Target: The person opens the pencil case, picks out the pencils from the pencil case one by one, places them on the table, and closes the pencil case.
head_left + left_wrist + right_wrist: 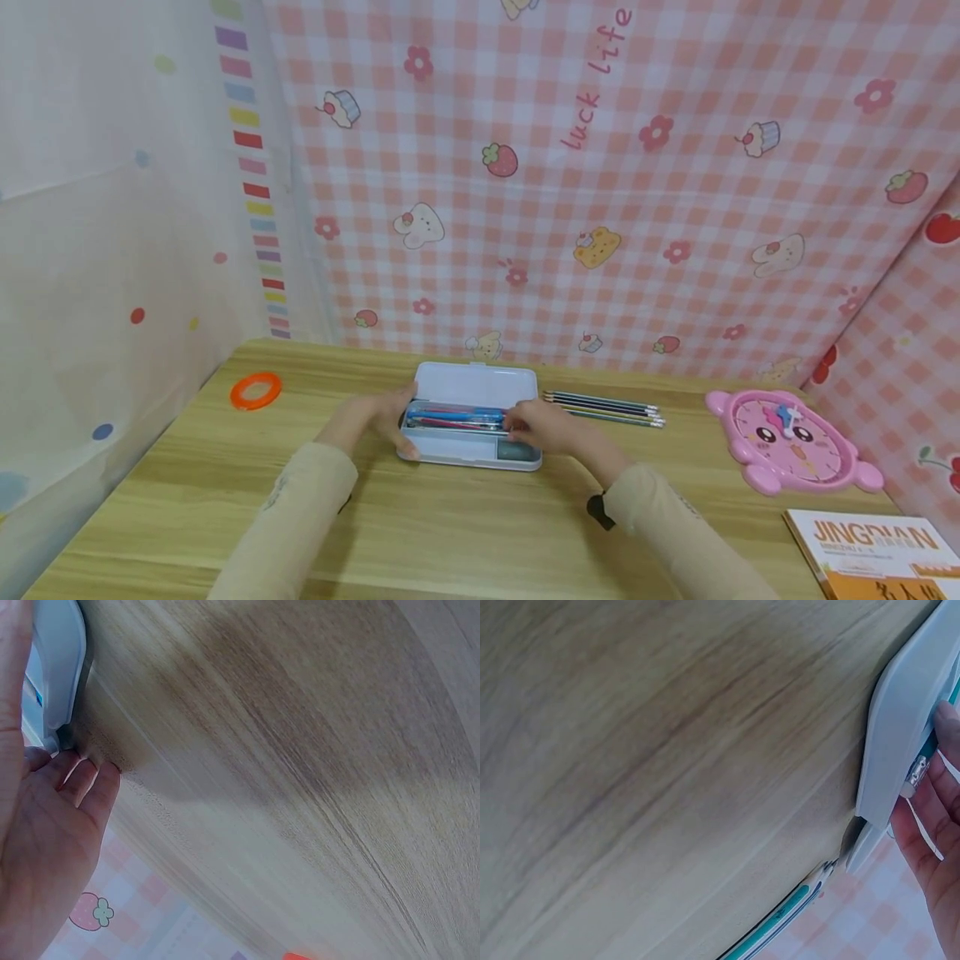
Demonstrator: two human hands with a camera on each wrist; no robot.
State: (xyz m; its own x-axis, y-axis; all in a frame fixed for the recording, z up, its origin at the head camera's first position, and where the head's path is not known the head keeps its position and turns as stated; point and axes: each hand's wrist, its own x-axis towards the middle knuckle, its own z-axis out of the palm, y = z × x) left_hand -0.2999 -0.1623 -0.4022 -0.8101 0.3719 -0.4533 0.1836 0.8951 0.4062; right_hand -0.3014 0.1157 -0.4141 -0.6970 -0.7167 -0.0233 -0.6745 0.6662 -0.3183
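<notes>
An open white pencil case (476, 382) lies on the table with its lid tipped back. Blue and red pens (453, 414) fill its long compartment, and a dark grey-green piece (516, 451) sits in the front right one. My left hand (381, 417) holds the case's left end, thumb at the front corner and fingers round the back. At the other end, my right hand (542, 425) pinches a green pencil (917, 774) near its metal eraser end, low over the case. The fingers hide part of that pencil.
Several pencils (603, 408) lie right of the case, close behind my right hand. Farther right are a pink toy clock (795, 442) and a book (870, 554). An orange ring (242, 398) lies at the left. A checked cloth (465, 192) hangs behind the table.
</notes>
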